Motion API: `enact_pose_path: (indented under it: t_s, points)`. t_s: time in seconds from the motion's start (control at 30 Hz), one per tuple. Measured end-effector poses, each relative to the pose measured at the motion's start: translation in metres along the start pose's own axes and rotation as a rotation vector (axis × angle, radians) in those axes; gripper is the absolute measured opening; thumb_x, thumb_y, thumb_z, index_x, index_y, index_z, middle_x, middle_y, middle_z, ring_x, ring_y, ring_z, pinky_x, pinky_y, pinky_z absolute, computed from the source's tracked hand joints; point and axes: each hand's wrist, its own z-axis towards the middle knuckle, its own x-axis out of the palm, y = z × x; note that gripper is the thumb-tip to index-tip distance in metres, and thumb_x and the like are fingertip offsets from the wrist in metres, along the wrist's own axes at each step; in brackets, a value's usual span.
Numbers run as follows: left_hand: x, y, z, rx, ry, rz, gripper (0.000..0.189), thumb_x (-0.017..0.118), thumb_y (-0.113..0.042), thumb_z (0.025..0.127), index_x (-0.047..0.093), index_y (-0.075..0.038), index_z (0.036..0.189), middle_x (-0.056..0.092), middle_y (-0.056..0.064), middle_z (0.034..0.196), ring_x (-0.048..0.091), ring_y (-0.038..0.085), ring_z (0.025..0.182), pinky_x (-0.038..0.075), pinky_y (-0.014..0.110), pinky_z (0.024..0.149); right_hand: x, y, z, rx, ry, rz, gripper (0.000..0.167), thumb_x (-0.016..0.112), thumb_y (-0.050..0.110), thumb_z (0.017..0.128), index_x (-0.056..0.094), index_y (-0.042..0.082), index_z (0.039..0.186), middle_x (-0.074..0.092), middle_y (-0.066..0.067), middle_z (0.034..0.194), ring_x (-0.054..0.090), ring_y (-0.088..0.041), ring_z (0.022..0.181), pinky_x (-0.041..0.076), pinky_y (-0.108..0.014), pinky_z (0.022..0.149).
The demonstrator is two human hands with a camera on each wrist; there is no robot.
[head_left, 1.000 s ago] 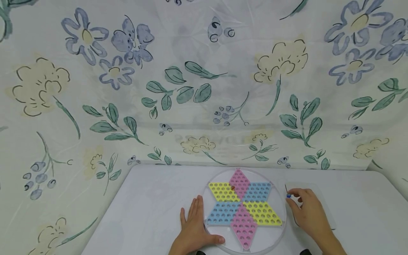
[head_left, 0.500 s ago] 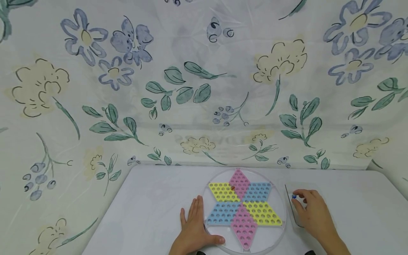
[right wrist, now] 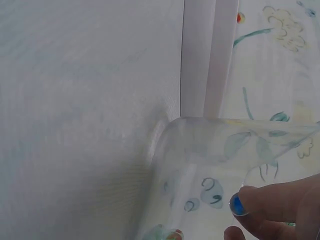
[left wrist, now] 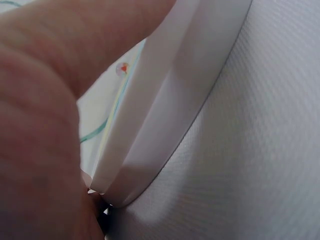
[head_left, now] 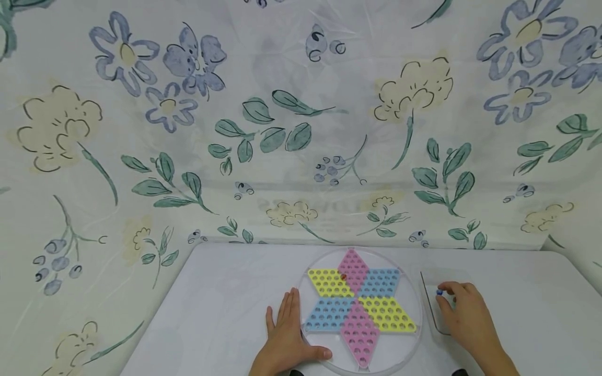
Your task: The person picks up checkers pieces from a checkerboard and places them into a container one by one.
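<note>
My right hand pinches a blue marble between thumb and fingertips, above a clear plastic box. In the right wrist view the marble is see-through with a blue core, near the box's wall. My left hand lies against the left rim of a round Chinese checkers board, fingers straight and thumb across the near rim. The board bears a pink, yellow and blue star of holes. A red marble sits in its upper left part.
The white table carries the board in the middle and the box to its right. Inside the box, a reddish marble shows at the right wrist view's lower edge. A flowered cloth hangs behind the table.
My right hand has moved to the right with the blue marble, from the box's left edge to over the box. My left hand and the board stay in place.
</note>
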Motion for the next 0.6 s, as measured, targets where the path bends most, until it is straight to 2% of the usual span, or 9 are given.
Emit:
enact_pose_path:
  t_s: [0.37, 0.6]
  points:
    - [0.0017, 0.0027, 0.0010, 0.002, -0.002, -0.009, 0.151, 0.089, -0.068, 0.054, 0.009, 0.008, 0.157, 0.011, 0.028, 0.164, 0.006, 0.044, 0.152, -0.011, 0.070, 0.112, 0.0031, -0.0006, 0.0004, 0.032, -0.050, -0.004, 0.021, 0.065, 0.005, 0.092, 0.068, -0.008, 0.109, 0.060, -0.028, 0.101, 0.059, -0.033, 0.086, 0.052, -0.047, 0.067]
    - [-0.0002, 0.0005, 0.0003, 0.002, 0.001, -0.003, 0.150, 0.090, -0.066, 0.055, 0.008, 0.008, 0.157, 0.011, 0.028, 0.164, 0.006, 0.044, 0.152, -0.011, 0.070, 0.112, 0.0012, 0.0069, -0.0005, 0.028, -0.089, 0.028, 0.023, 0.065, 0.006, 0.093, 0.066, -0.008, 0.112, 0.060, -0.027, 0.105, 0.060, -0.039, 0.093, 0.053, -0.054, 0.075]
